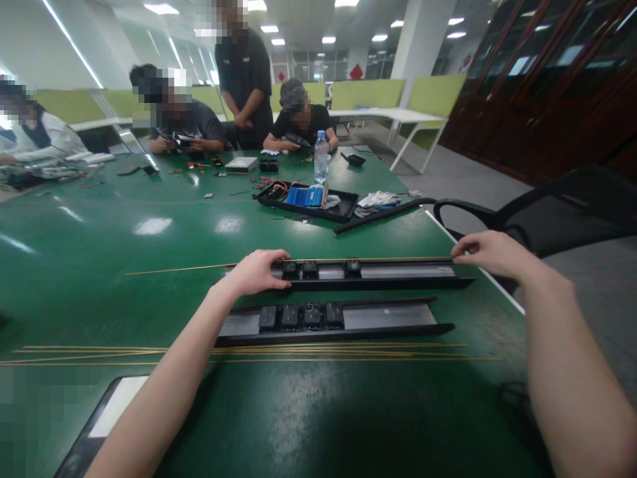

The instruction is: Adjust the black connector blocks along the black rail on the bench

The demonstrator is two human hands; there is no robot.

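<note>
A long black channel (pixel 378 284) with a grey inner strip lies across the table, with several black blocks (pixel 310 269) inside it. Along its far edge runs a thin brass-coloured rod (pixel 172 270), sticking out past the channel on the left. My left hand (pixel 259 271) is wrapped over the channel, thumb on the near wall and fingers at the far edge by the rod. At the right end, my right hand (pixel 478 251) pinches the rod between thumb and fingers. A second black channel (pixel 393 330) with several black blocks (pixel 290 316) lies nearer to me.
More brass rods (pixel 348 354) lie loose in front of the near channel. Farther back are a black tool tray (pixel 343 209), gloves (pixel 378 201), a black strip (pixel 378 218) and a water bottle (pixel 321 159). An office chair (pixel 562 206) stands right; several people are across the table.
</note>
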